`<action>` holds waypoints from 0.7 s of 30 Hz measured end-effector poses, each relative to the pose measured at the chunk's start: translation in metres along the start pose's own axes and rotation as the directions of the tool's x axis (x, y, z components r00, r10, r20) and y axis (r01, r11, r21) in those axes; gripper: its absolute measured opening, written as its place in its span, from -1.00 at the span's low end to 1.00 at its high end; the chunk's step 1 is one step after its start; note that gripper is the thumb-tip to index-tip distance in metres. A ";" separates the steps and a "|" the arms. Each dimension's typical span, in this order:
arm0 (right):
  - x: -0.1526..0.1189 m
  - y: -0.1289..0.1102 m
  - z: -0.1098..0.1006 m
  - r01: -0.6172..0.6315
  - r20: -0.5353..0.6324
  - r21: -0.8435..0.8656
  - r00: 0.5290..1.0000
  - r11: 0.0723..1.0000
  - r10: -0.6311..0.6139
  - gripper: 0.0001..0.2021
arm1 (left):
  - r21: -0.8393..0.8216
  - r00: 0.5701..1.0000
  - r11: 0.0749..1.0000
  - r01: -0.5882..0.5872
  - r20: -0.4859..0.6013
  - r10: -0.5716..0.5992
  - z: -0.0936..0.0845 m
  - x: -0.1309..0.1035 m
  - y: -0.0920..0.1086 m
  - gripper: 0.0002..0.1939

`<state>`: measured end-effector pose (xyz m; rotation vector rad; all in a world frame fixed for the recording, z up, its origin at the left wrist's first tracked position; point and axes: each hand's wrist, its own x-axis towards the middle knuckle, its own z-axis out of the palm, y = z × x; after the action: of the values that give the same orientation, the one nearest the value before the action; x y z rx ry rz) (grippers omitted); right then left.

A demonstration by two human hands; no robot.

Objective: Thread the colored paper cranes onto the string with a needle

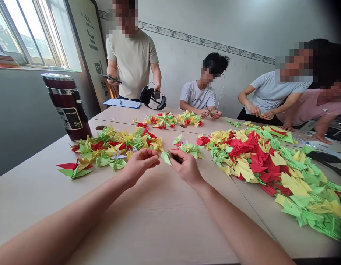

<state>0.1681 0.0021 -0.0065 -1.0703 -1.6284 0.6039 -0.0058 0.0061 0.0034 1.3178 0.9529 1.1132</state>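
Note:
Near the middle of the view, my right hand (187, 167) is closed on a small green folded paper (166, 157), with something dark between its fingers that I cannot make out. My left hand (141, 163) is beside it, thumb and fingers pinched together; what they hold, if anything, is too small to name. Beyond my left hand lies a pile of folded paper cranes (104, 145) in green, yellow and red. A smaller group of mostly green cranes (190, 148) sits just past my right hand.
A large heap of paper cranes (259, 158) covers the table's right side. A dark red vacuum flask (67, 106) stands at the left. A clipboard (123, 103), a black headset (154, 98) and more cranes (170, 119) lie farther back. Several people are around the table (159, 221).

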 end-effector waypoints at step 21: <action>0.025 0.043 -0.049 0.021 -0.369 -0.614 0.876 0.789 -0.311 -0.73 | 0.997 0.991 0.081 -0.020 0.009 0.134 -0.049 0.017 -0.003 -0.79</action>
<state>0.2275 0.0376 -0.0134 -1.3661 -1.4885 -0.3175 -0.0496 0.0346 -0.0007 2.4831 1.9260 0.3981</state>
